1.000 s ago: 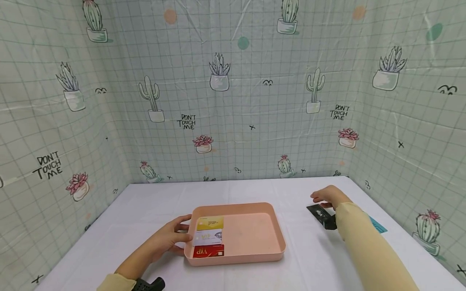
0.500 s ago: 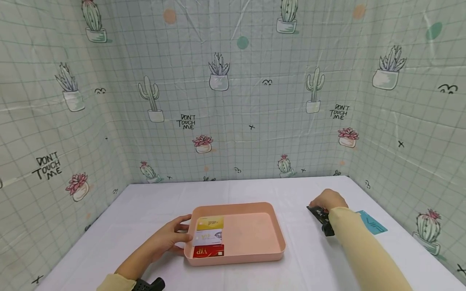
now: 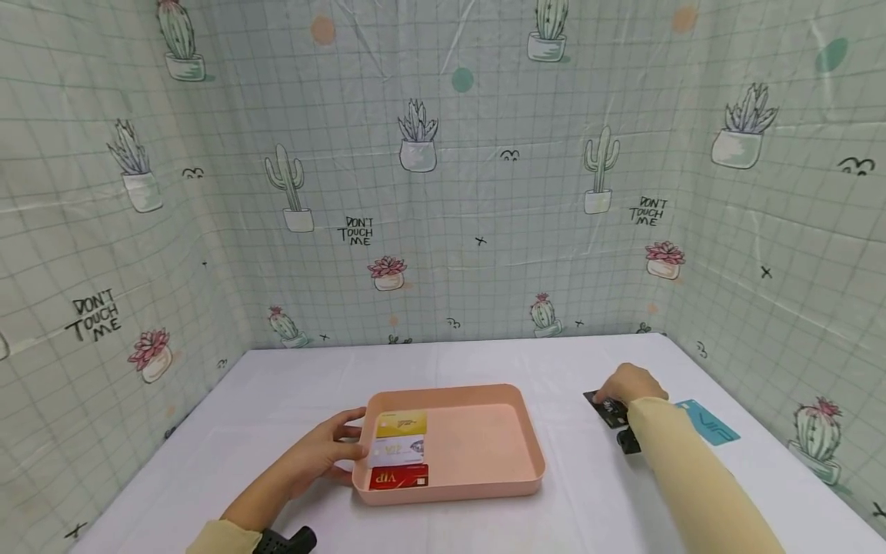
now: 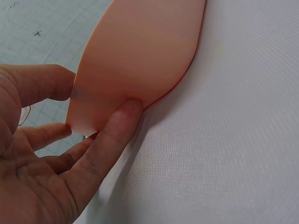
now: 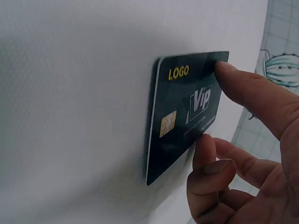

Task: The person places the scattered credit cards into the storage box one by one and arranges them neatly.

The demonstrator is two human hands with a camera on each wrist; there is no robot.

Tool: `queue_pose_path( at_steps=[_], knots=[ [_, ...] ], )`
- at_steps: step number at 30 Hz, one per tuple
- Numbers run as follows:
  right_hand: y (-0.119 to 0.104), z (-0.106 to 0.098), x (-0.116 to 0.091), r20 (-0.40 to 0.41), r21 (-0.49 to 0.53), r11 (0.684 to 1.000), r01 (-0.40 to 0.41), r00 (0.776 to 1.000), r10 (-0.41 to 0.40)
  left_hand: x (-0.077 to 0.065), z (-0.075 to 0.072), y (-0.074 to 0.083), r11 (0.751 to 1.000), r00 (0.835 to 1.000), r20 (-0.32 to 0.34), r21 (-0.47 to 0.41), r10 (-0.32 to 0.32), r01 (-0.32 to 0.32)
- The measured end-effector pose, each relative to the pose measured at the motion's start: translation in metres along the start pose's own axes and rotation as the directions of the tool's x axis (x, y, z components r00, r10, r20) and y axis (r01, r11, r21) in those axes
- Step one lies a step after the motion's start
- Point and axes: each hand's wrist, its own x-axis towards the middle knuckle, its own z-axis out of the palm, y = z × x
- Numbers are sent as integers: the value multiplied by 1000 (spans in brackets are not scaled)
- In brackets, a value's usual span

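A shallow pink tray (image 3: 484,446) sits on the white table, with a yellow card (image 3: 401,423), a silver card (image 3: 396,450) and a red VIP card (image 3: 398,476) in a column along its left side. My left hand (image 3: 321,450) rests with spread fingers against the tray's outer left wall (image 4: 140,46). Over at the right, my right hand (image 3: 630,383) pinches a black VIP card (image 5: 187,109) at its edges, thumb at one corner and a curled finger at the lower edge. The card appears to lie on or very near the cloth.
A blue VIP card (image 3: 709,423) lies on the table just right of the right sleeve. Cactus-printed cloth walls (image 3: 457,231) enclose the table at the back and on both sides. White table surface (image 3: 564,462) separates the tray from the black card.
The right hand has come down from above the black card and now pinches it. Its forearm shifted left, uncovering the blue card. The left hand and tray stay put.
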Motion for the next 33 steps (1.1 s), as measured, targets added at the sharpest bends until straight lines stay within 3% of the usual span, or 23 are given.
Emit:
queue_pose_path(
  at_steps=[10, 15, 20, 30, 33],
  knots=[
    [-4, -1, 2, 0, 39, 998, -54, 999, 54, 1, 0, -1, 1000, 1000, 14, -6, 5, -5],
    [-3, -2, 7, 75, 155, 988, -1, 997, -11, 0, 1, -1, 1000, 1000, -4, -2, -1, 1],
    [1, -2, 14, 183, 325, 945, 33, 978, -97, -1, 1, 1, 1000, 1000, -10, 4, 6, -6],
    [-8, 3, 13, 309, 444, 893, -74, 948, -75, 0, 1, -1, 1000, 1000, -8, 7, 6, -5],
    [-8, 3, 13, 328, 440, 894, -82, 942, -75, 1, 0, -1, 1000, 1000, 7, 8, 15, -15]
  ],
)
